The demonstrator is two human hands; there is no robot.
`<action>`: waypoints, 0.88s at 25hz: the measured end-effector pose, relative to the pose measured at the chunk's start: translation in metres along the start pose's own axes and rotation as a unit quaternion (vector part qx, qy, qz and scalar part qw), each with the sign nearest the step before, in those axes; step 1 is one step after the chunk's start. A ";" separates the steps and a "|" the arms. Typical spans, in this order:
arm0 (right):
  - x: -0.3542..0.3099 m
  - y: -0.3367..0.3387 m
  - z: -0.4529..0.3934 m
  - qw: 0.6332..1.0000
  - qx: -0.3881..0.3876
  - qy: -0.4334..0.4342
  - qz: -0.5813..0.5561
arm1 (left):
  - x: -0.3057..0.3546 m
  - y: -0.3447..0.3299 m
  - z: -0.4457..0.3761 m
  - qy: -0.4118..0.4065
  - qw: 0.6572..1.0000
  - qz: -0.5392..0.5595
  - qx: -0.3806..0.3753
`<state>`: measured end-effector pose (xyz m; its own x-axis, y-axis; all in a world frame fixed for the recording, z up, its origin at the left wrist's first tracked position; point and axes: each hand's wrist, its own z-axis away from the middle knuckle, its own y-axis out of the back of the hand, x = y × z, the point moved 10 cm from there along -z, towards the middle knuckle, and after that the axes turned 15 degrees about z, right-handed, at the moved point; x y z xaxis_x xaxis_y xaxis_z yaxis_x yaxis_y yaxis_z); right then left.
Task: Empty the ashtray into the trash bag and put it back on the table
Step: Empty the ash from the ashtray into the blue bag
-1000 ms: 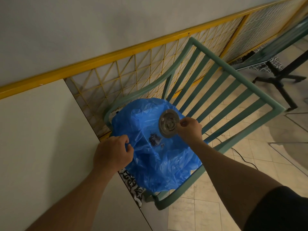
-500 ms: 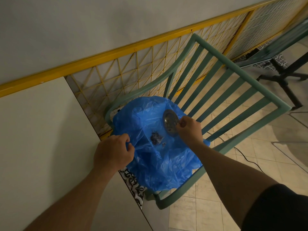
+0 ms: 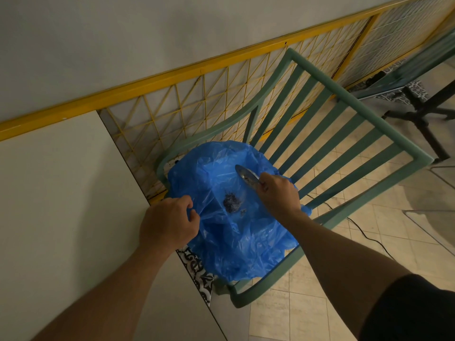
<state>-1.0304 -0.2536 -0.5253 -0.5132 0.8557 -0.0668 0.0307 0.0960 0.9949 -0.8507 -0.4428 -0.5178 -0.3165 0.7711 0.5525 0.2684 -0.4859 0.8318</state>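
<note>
A blue trash bag (image 3: pixel 246 242) lies spread open on the seat of a green chair. My left hand (image 3: pixel 170 223) pinches the bag's near-left edge and holds it up. My right hand (image 3: pixel 278 193) grips a small round metal ashtray (image 3: pixel 247 177) by its rim, tipped steeply on edge over the bag's opening. A dark heap of ash (image 3: pixel 231 202) rests inside the bag, below the ashtray. The white table (image 3: pixel 61 205) fills the left side.
The green slatted chair (image 3: pixel 344 134) stands between the table and a yellow wire fence (image 3: pixel 197 94). A black cable (image 3: pixel 364 236) runs over the tiled floor. Another table with a black base (image 3: pixel 423 112) stands at the far right.
My right hand has turned the ashtray from facing me to nearly edge-on over the bag. My left hand has kept its hold on the bag's edge.
</note>
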 end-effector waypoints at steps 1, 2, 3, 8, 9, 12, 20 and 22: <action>-0.001 0.000 0.000 1.000 0.001 0.001 0.001 | 0.000 0.000 0.000 0.001 1.000 0.000 0.001; -0.001 0.001 -0.001 1.000 0.001 0.001 0.001 | 0.000 0.001 0.000 0.002 1.000 0.000 0.003; -0.001 0.001 -0.002 1.000 0.000 0.001 0.000 | 0.000 0.001 0.000 0.002 1.000 -0.001 0.004; -0.005 0.006 -0.002 0.999 0.029 0.019 0.016 | 0.001 0.001 0.001 0.002 1.000 -0.001 0.003; -0.006 0.006 -0.001 0.999 0.027 0.025 0.023 | 0.001 0.001 0.001 0.001 1.000 -0.003 0.003; -0.007 0.004 -0.001 0.999 0.018 0.031 0.039 | 0.001 0.001 0.000 0.001 1.000 -0.004 0.001; -0.010 0.007 -0.001 0.998 0.016 0.042 0.046 | 0.001 0.001 0.001 0.000 1.000 -0.006 0.008; -0.010 0.006 -0.002 0.998 0.009 0.046 0.051 | 0.001 0.000 0.001 0.001 1.000 -0.002 0.007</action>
<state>-1.0263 -0.2627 -0.5180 -0.5828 0.8115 0.0424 0.1012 0.0206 0.9947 -0.8501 -0.4420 -0.5169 -0.3187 0.7726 0.5491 0.2796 -0.4769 0.8333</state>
